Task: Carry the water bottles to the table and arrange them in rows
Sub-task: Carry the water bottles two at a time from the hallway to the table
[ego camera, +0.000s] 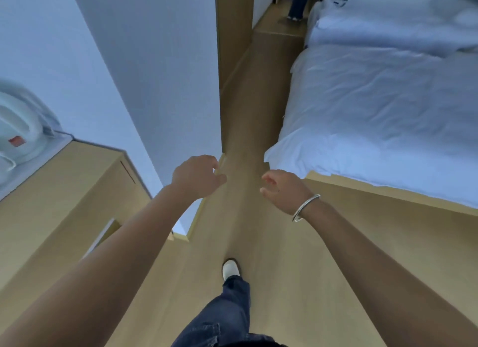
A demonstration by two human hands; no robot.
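No water bottle shows in the head view. My left hand point(198, 176) hangs in front of me over the wooden floor, fingers loosely curled, holding nothing. My right hand point(280, 190) is level with it to the right, fingers relaxed and empty, with a silver bangle on the wrist. Both arms reach forward above the narrow floor strip between the wall and the bed. One leg in dark jeans with a white shoe point(230, 269) steps ahead below the hands.
A wooden cabinet point(77, 186) stands at the left with a white appliance point(18, 129) on top. A bed with white bedding point(375, 114) fills the right. The floor corridor point(248, 101) runs ahead; another person's legs point(297, 2) stand at its far end.
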